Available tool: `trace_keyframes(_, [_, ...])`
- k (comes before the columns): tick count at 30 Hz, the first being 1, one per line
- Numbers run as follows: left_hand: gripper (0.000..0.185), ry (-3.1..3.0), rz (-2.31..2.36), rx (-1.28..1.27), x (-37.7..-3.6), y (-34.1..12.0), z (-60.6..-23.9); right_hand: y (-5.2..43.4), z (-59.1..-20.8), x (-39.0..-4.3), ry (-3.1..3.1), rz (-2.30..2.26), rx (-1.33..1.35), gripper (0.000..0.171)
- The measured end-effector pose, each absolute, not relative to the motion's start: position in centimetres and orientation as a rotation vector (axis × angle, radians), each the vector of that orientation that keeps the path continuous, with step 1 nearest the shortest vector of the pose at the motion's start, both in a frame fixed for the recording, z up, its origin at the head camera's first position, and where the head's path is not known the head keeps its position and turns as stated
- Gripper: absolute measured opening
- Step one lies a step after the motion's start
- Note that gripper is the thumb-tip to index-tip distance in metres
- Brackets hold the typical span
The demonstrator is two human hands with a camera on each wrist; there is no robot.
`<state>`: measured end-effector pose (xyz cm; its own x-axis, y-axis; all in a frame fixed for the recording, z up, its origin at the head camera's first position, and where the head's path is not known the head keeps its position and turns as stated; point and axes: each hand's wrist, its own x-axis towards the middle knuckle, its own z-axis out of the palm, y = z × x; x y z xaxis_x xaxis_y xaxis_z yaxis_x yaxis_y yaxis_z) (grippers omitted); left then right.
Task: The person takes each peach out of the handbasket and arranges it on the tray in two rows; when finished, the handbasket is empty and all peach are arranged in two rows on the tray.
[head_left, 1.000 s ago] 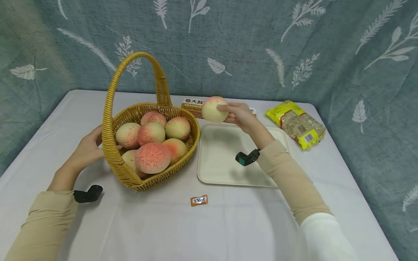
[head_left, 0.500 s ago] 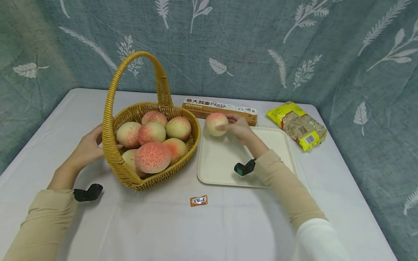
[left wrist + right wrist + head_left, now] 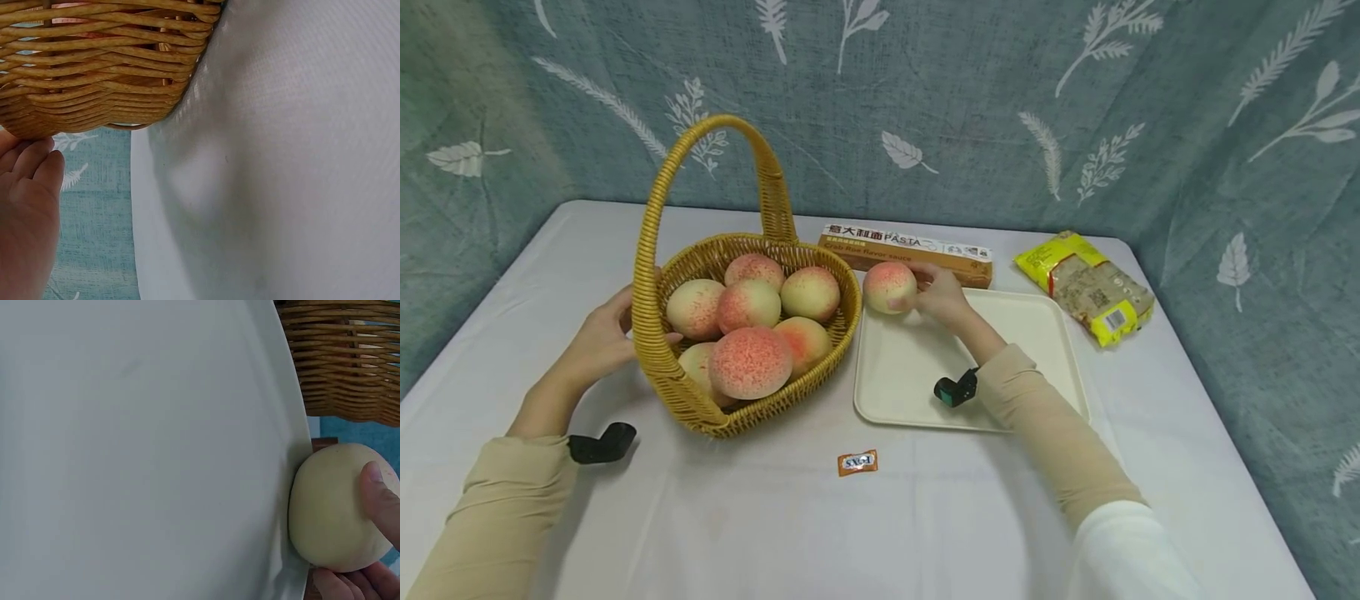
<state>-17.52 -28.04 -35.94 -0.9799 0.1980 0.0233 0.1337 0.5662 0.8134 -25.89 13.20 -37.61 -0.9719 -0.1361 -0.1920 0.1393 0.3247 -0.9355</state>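
My right hand holds a pink and cream peach at the tray's back left corner. In the right wrist view the thumb lies across the peach, with fingers beneath it. The pale rectangular tray has nothing else in it. At the left stands a wicker basket with a tall arched handle, holding several peaches. My left hand grips the basket's left rim, its thumb tip showing inside. In the left wrist view its fingers meet the woven wall; their tips are partly hidden.
Behind the tray lies a long pasta box. A yellow food bag sits at the back right. One small orange-wrapped candy lies in front of the tray on the white tablecloth. A patterned curtain hangs behind the table.
My right hand has brought the peach down from above the pasta box to the tray's back left corner, then slightly left. The left hand and basket have stayed put.
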Motion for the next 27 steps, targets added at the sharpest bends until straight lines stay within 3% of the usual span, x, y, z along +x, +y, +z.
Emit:
trace_keyframes(15, [0.087, 2.702, 1.375, 0.240, -17.5, -28.1, -35.6, 12.7, -34.5, -25.6, 2.477, -1.567, -0.121, 0.078])
trace_keyframes(27, [0.089, 2.691, 1.383, 0.249, -17.6, -28.1, -35.6, 6.4, -31.3, -19.5, 2.199, -1.517, -0.818, 0.075])
